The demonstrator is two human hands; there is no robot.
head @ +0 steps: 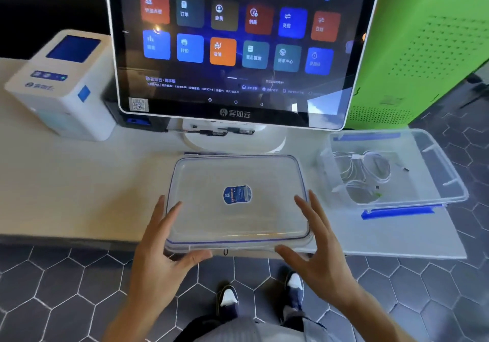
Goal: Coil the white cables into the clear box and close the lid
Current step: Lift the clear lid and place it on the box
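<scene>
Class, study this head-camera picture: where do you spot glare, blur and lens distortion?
Head view: window glare on the touchscreen's lower right; the white printer at left is smeared by blur; wide-angle bending curves the counter edge and screen frame; the clear lid shows a faint highlight.

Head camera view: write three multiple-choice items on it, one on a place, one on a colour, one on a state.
1. Where is the open clear plastic box holding the coiled white cables?
A. Right of the flat clear lid
B. On the floor
C. Atop the white printer

2. What colour is the clip on the box's near edge?
A. Red
B. Blue
C. Yellow

3. How do the hands meet the flat clear lid?
A. Both fists closed
B. Only one touches
C. Both open, at its sides

Answers: 1 A, the box sits at the counter's right end. 2 B, the strip is blue. 3 C, the left hand and right hand flank it with spread fingers.
</scene>
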